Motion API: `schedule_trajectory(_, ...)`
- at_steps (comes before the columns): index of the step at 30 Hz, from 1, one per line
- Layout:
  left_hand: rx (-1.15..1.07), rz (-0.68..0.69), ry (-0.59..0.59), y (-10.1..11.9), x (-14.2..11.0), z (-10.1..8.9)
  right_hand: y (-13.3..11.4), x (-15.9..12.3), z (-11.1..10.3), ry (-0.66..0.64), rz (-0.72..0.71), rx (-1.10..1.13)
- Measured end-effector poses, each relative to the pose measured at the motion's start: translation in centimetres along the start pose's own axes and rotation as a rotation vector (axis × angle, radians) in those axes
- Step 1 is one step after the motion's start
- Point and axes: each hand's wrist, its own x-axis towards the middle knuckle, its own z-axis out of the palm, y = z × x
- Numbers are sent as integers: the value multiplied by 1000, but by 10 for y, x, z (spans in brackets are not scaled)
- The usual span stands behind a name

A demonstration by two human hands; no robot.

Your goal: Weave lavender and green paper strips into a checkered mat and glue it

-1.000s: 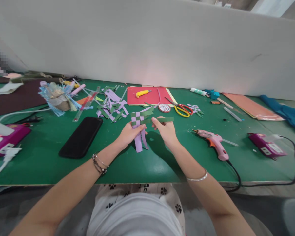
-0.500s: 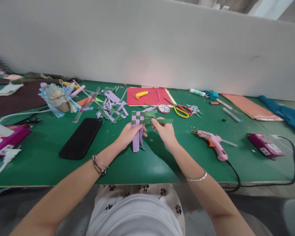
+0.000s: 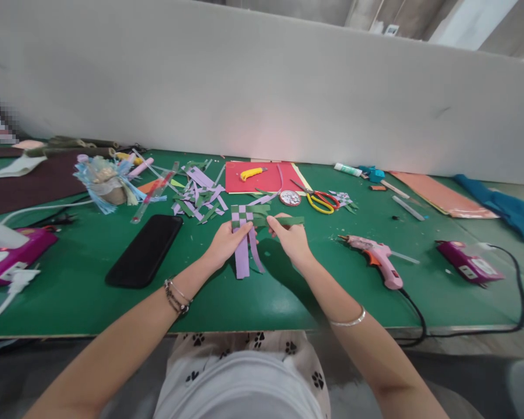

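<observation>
A small piece of woven paper strips (image 3: 241,214), checkered in purple and green, is held above the table. My left hand (image 3: 225,241) pinches its lower left side, thumb on top; the fingers beneath are partly hidden. Purple strip ends (image 3: 242,256) hang down from the weave toward me. On the right, my right hand (image 3: 290,235) pinches a green paper strip (image 3: 292,220) that extends sideways from the weave, its tip sticking out past the fingers. Behind the hands lies a heap of purple and green paper strips (image 3: 198,192).
A black phone (image 3: 144,250) lies to the left, beside a purple power strip (image 3: 21,250). Scissors (image 3: 321,201) and a yellow cutter (image 3: 252,173) on red paper (image 3: 231,181) lie behind. Rightward are a pink glue gun (image 3: 375,256) with a cord and a purple box (image 3: 469,262).
The view has tilted slightly, shifting the table lower. Both hands keep their grip on the weave and green strip; the loose purple strip end swings a little to the right.
</observation>
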Motion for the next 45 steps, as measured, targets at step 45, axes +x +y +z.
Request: schedule_trajectory(45,335,183,153,6,2,-18,22,14,-11,124,-57,27)
